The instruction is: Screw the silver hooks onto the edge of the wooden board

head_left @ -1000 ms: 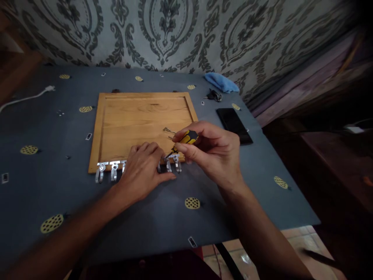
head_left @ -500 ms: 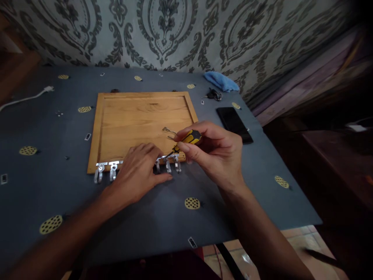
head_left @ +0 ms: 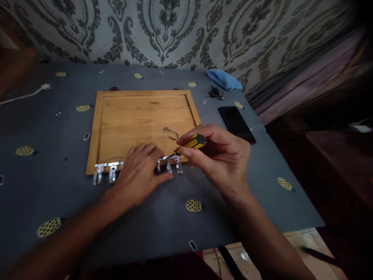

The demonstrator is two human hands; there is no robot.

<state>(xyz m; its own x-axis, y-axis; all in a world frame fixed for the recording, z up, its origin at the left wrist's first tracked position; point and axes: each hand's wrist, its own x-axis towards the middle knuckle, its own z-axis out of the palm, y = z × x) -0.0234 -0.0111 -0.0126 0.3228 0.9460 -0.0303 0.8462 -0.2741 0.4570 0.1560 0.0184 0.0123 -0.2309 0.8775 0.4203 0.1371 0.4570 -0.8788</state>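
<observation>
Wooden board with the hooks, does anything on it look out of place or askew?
One loose hook lies on the wooden board, apart from the row of hooks along its near edge. The right hand holds a screwdriver at that row; the left hand covers its middle. Nothing looks spilled or broken.

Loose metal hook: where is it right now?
In the head view, the loose metal hook lies on the wooden board, in its near right part, just left of the screwdriver held in the right hand.
</observation>
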